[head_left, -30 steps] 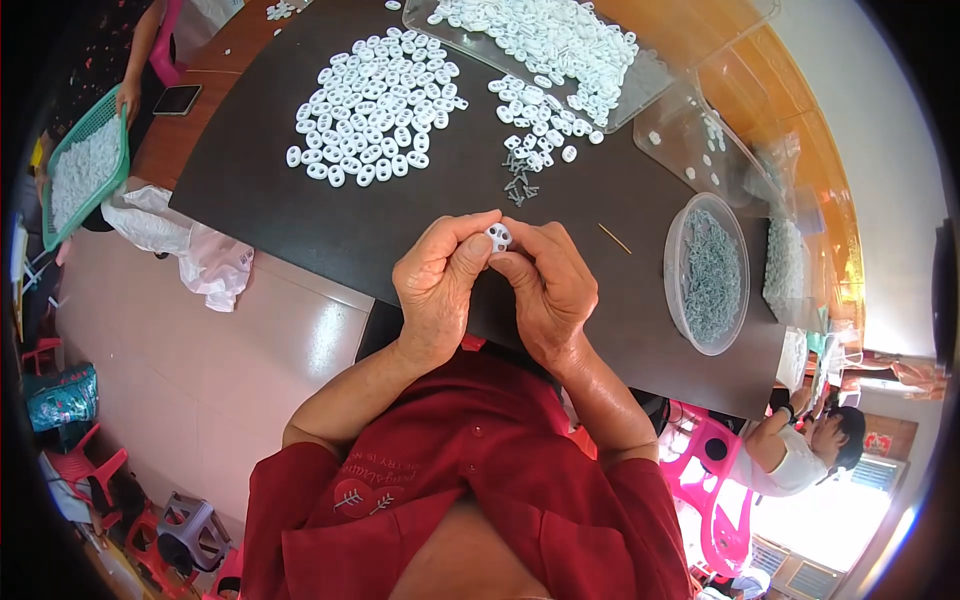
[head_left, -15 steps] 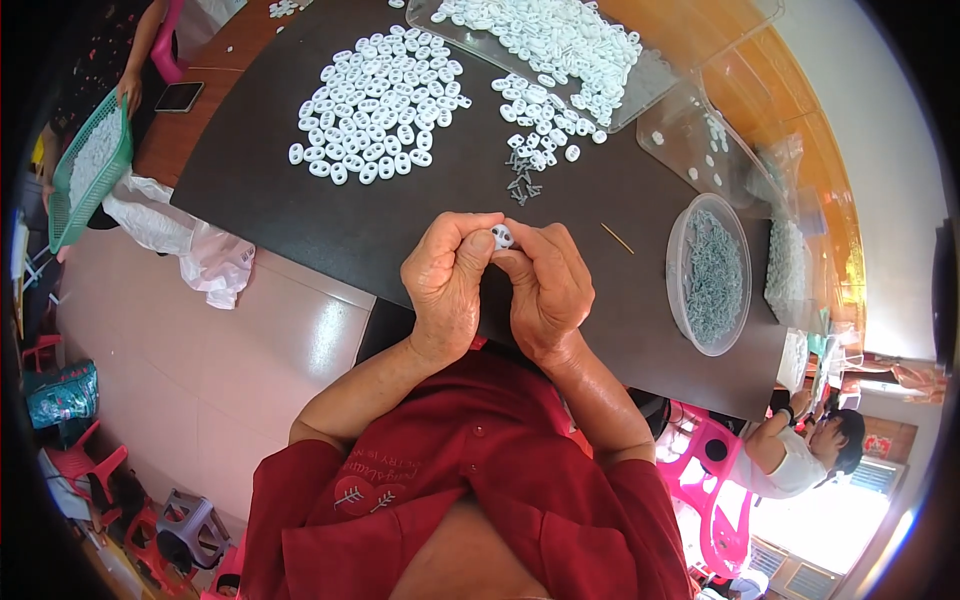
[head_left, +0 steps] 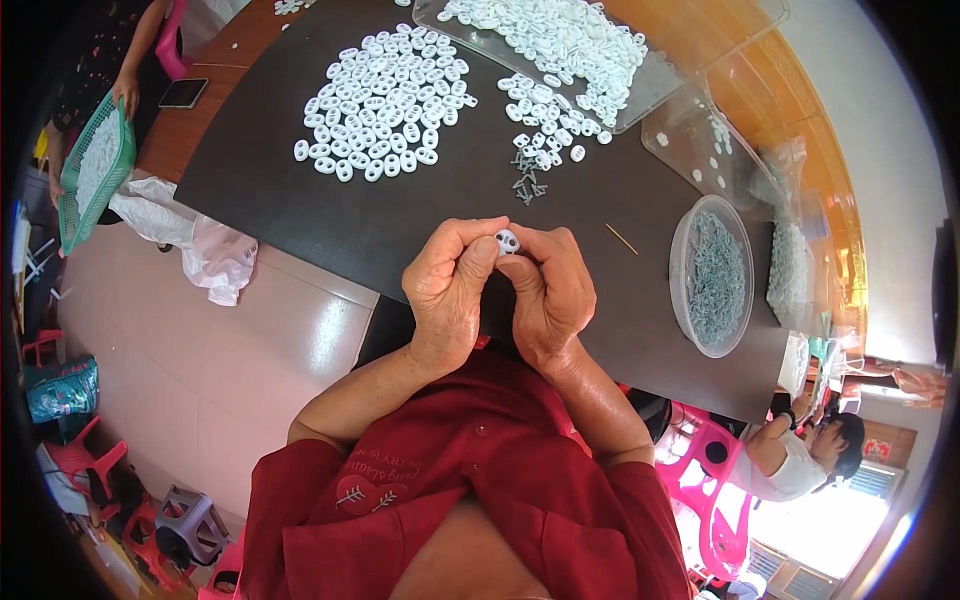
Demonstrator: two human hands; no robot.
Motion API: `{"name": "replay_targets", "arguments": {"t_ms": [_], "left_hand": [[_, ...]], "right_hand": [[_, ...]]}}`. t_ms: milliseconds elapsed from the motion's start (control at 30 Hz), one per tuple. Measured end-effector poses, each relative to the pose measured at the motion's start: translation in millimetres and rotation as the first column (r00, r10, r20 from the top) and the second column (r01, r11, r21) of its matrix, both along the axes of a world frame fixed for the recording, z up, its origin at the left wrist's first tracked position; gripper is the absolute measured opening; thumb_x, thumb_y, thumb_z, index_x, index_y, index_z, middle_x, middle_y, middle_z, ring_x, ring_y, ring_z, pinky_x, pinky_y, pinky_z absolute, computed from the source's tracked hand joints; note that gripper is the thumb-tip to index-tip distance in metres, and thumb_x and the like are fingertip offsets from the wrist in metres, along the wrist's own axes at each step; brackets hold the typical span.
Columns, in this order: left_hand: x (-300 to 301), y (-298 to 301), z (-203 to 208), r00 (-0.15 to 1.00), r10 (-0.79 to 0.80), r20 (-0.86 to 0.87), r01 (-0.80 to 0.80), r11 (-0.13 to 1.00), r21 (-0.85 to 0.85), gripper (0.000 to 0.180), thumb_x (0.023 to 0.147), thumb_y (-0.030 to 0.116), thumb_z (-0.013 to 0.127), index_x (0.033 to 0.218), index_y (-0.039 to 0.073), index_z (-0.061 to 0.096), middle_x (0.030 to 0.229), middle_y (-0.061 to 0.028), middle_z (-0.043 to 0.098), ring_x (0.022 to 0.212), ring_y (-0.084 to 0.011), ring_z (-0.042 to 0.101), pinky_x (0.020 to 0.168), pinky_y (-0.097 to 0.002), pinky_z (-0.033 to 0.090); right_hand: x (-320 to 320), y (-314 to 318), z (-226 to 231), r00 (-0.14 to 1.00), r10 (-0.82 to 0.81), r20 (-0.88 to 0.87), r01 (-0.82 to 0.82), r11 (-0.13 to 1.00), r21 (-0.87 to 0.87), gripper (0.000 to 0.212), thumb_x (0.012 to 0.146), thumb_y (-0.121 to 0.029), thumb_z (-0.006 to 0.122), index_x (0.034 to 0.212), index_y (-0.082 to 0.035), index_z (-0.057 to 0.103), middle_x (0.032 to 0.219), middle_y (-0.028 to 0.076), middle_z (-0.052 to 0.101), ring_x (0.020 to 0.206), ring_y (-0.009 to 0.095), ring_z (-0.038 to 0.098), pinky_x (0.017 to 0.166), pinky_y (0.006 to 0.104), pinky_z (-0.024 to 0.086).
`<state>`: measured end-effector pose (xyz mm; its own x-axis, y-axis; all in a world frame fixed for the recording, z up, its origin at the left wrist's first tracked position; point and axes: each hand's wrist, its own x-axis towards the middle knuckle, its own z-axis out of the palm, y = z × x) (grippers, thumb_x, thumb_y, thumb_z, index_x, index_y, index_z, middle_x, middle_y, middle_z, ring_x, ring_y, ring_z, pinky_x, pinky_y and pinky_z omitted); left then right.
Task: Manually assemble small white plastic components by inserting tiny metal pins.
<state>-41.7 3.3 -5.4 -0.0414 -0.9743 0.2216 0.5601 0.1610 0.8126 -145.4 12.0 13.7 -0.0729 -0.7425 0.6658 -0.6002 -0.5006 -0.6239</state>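
A small white oval plastic piece with dark holes (head_left: 507,242) is pinched between the fingertips of my left hand (head_left: 447,280) and my right hand (head_left: 553,290), over the table's near edge. Just beyond my fingers lies a small heap of grey plastic pins (head_left: 527,188). Loose white oval pieces (head_left: 548,115) are scattered behind those pins. Farther left, many two-holed white ovals (head_left: 383,110) lie spread in one layer. My fingers cover part of the held piece.
A round clear tub (head_left: 676,290) of grey pins stands at the right, near a thin wooden stick (head_left: 621,239). At the back is a clear tray (head_left: 462,40) piled with white pieces. On the far left a person holds a green basket (head_left: 126,160) beside a phone (head_left: 184,93).
Both hands stay closed on the white oval piece, almost unmoved. The whole view has shifted slightly. At the far left, the green basket is tilted a little differently.
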Motion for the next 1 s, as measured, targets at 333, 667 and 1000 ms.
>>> {"name": "replay_targets", "arguments": {"t_ms": [333,667,1000], "left_hand": [[-3,1,-4,0.972,0.15,0.182,-0.119,0.978,-0.17,0.015,0.096,0.009,0.05,0.101,-0.002,0.058,0.086,-0.0012,0.055,0.073,-0.0044,0.048,0.064,-0.0182,0.042],[-10,3,0,0.945,0.231,0.232,-0.196,0.967,-0.164,0.013,0.095,0.008,0.051,0.097,-0.002,0.059,0.083,-0.0015,0.054,0.071,-0.0056,0.048,0.063,-0.0194,0.042],[-9,5,13,0.955,-0.099,0.281,0.089,0.995,0.049,0.029,0.095,0.004,0.046,0.122,-0.004,0.052,0.092,-0.0053,0.06,0.077,-0.0074,0.052,0.07,-0.0208,0.044]], "right_hand": [[2,2,-6,0.997,-0.036,-0.064,0.03,0.996,-0.086,0.016,0.082,-0.007,0.065,0.096,0.0,0.06,0.073,0.007,0.055,0.06,0.018,0.049,0.053,0.0273,0.04],[-1,1,-4,0.996,-0.031,-0.082,0.021,0.991,-0.13,0.017,0.079,-0.002,0.067,0.094,0.002,0.06,0.074,0.009,0.058,0.061,0.02,0.051,0.053,0.0282,0.041],[-31,11,17,0.999,-0.041,-0.005,0.041,0.999,0.036,0.021,0.071,0.008,0.066,0.091,0.001,0.065,0.083,0.011,0.063,0.069,0.021,0.057,0.059,0.03,0.046]]}}
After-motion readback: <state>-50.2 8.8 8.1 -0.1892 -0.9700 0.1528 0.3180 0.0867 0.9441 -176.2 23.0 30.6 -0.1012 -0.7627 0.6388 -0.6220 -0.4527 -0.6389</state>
